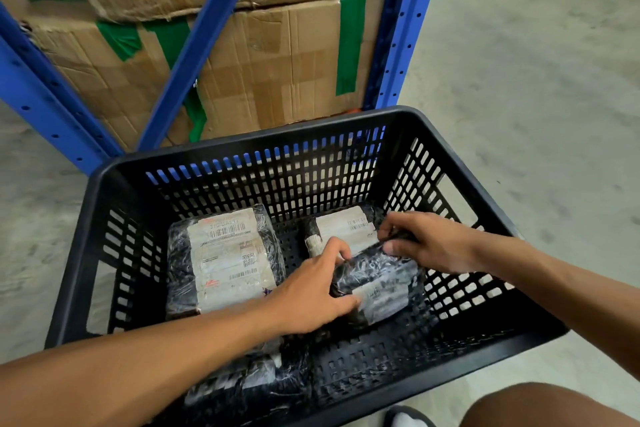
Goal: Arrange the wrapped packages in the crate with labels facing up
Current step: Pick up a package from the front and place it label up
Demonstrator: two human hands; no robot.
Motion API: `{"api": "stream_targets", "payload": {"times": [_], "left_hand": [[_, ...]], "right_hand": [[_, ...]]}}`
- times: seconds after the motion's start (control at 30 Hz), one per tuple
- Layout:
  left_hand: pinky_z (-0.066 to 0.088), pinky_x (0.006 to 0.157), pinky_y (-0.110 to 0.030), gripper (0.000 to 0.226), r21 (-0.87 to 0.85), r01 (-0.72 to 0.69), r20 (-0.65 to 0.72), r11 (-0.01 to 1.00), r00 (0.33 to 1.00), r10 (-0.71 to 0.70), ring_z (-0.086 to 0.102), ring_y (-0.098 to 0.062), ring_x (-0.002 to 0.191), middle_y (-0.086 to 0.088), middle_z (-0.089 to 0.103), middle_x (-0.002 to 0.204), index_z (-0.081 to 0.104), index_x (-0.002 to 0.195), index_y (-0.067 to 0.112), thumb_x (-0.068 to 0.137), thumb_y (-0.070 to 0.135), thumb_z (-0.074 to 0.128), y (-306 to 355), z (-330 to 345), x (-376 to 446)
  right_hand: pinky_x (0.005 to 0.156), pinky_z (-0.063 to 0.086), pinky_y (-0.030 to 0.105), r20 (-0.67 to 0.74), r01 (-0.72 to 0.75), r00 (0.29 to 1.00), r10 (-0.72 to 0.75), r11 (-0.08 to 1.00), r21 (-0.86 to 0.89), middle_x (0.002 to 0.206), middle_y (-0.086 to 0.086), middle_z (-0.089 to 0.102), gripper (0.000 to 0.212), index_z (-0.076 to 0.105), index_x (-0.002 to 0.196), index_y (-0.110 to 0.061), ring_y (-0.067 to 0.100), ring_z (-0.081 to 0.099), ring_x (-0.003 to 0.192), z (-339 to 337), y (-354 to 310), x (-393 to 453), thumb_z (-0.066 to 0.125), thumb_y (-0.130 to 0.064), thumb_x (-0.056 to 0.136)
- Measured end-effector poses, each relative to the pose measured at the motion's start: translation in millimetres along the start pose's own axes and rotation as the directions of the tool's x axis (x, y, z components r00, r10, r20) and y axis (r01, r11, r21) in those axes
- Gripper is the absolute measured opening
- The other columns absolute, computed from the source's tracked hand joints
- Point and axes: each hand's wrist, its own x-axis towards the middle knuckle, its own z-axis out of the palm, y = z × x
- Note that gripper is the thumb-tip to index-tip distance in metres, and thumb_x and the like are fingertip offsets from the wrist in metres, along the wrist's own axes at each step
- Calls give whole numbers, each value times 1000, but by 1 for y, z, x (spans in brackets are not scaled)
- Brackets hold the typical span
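Two bare forearms were seen reaching from the near edge down into a black slotted crate [460,149] that stood on a concrete floor [536,62]. Partly hidden under the left forearm, a dark wrapped package [256,381] lay at the near side of the crate floor; its label could be seen only in part.

A small wrapped package [381,284] was held between both hands in the right half of the crate, tilted, with a pale label turned upward on its near face. The left hand [311,291] was laid over its left end, fingers curled around the edge and thumb pressed onto the label. The right hand [426,243] was closed on the far right corner, the wrap pinched between thumb and fingertips.

Just behind it, touching or nearly so, another package [343,227] was seen against the far wall, label up. A large package [225,260] lay flat in the left half, well apart from the held one, its printed label with barcodes facing up.

Beyond the crate, taped cardboard boxes [277,55] were stacked inside a blue metal rack [398,28]. A knee and part of a dark shoe [408,418] were visible at the lower right.
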Motion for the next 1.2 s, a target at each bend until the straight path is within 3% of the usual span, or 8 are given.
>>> {"api": "stream_targets", "payload": {"times": [0.13,0.3,0.4,0.53,0.7,0.83,0.97,1.2], "left_hand": [[41,57,-18,38,-234,-50,-191,971,982,5,43,-2,49,4,64,115,30,126,35,100,30,57,6,-9,-3],[43,83,-15,35,-459,-96,-383,883,918,-99,56,-10,93,32,45,125,39,139,42,105,35,47,21,-46,11],[26,104,-30,31,-578,-105,-382,809,911,-154,33,-5,129,17,37,144,48,136,39,106,33,46,21,-68,19],[24,102,-32,36,-643,-86,-381,761,898,-221,27,-4,132,13,35,150,44,142,42,106,38,43,21,-70,24],[22,109,-32,63,-583,-103,-495,806,832,-252,19,3,133,29,18,154,16,153,55,101,45,50,24,-40,22],[25,103,-27,66,-556,-63,-497,829,825,-271,25,5,126,26,25,144,14,153,57,101,43,53,25,-8,18],[26,103,-27,64,-628,-37,-460,777,823,-332,27,1,131,17,23,161,16,153,55,103,34,51,23,0,26],[38,87,-9,60,-706,-27,-437,707,803,-406,46,20,101,11,33,154,25,154,46,105,18,47,14,-3,48]], "right_hand": [[59,48,15,-280,36,959,51,954,298,81,-4,69,24,66,98,-19,7,64,68,-14,-8,12,60,-41,92],[104,40,31,-416,180,902,118,773,609,137,-13,57,44,50,136,-50,7,54,123,-20,-13,15,57,-48,92],[108,28,27,-371,198,928,32,802,563,152,-30,24,73,14,148,-60,-4,31,135,-14,-18,8,58,-51,89],[96,35,0,-345,197,939,15,796,572,138,-42,32,79,7,152,-53,-34,32,116,-4,-19,11,58,-47,91],[85,49,5,-360,186,929,82,739,648,129,-32,47,66,22,153,-44,-24,54,105,0,-21,16,55,-36,96],[82,58,21,-332,152,937,108,729,668,133,-18,54,66,23,152,-44,-4,67,103,2,-16,20,56,-34,96],[69,56,13,-272,82,954,125,765,639,124,-20,54,67,18,155,-40,-7,68,92,6,-9,23,53,-34,98],[88,49,23,-213,-52,960,183,862,504,125,-11,43,66,2,156,-39,8,60,91,7,-6,43,40,-41,103]]}}
